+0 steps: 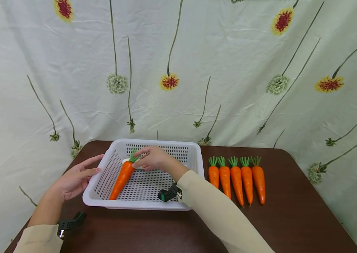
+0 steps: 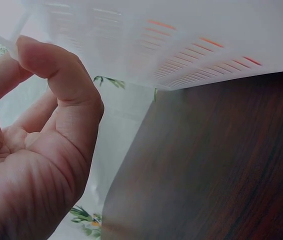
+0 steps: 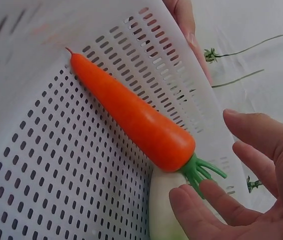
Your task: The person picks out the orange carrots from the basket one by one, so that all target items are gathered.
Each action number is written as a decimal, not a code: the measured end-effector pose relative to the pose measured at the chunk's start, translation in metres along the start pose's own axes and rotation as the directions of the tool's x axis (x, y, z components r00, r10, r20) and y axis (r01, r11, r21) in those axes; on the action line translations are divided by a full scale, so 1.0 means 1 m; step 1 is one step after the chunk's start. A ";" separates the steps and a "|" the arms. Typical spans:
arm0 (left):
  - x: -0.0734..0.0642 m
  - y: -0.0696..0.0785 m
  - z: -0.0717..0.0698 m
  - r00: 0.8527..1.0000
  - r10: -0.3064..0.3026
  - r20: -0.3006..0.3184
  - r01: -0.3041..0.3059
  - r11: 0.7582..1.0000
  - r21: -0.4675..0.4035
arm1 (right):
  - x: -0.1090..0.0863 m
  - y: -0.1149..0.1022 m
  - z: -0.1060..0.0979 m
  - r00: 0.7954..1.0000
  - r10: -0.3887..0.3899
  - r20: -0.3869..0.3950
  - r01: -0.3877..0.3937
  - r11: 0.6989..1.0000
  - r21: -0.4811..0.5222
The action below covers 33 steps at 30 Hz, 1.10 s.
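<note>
An orange carrot (image 1: 123,178) with a green top lies slanted along the left side of a white perforated basket (image 1: 140,205). Its upper end rests by a white radish (image 3: 164,205), which is partly hidden by the carrot and fingers. My right hand (image 1: 154,159) is over the basket at the carrot's green top. In the right wrist view, that hand's thumb and fingers (image 3: 241,207) are spread apart, with nothing between them. My left hand (image 1: 76,177) holds the basket's left rim, thumb at the edge; bent digits (image 2: 56,75) meet the rim in the left wrist view.
Several carrots (image 1: 236,179) lie side by side right of the basket, green tops toward the back. The dark wooden table (image 1: 292,211) ends at a flower-print cloth (image 1: 229,70) hanging behind it. My right forearm crosses over the basket's front right corner.
</note>
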<state>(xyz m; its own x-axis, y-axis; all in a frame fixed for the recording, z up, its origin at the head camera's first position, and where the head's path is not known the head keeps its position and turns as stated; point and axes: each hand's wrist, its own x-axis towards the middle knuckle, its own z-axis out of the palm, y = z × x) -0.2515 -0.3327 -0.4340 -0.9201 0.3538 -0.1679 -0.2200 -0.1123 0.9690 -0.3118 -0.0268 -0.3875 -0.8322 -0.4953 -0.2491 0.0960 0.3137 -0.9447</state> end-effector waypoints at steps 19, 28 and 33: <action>0.001 -0.002 -0.002 0.999 0.015 0.036 -0.013 0.999 -0.034 | 0.012 -0.012 0.016 0.989 0.085 -0.120 -0.079 0.995 0.054; 0.002 -0.002 -0.002 0.999 0.015 0.041 -0.013 0.999 -0.030 | 0.015 -0.011 0.023 0.979 0.129 -0.158 -0.118 0.990 0.081; 0.001 -0.002 -0.002 0.999 0.014 0.042 -0.013 1.000 -0.027 | 0.019 -0.008 0.025 0.978 0.133 -0.160 -0.124 0.990 0.066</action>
<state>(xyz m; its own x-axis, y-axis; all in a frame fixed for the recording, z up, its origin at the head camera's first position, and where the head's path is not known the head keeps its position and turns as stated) -0.2527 -0.3337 -0.4360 -0.9088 0.3905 -0.1469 -0.2171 -0.1419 0.9658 -0.3144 -0.0592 -0.3898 -0.8885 -0.3135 -0.3352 0.2340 0.3188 -0.9185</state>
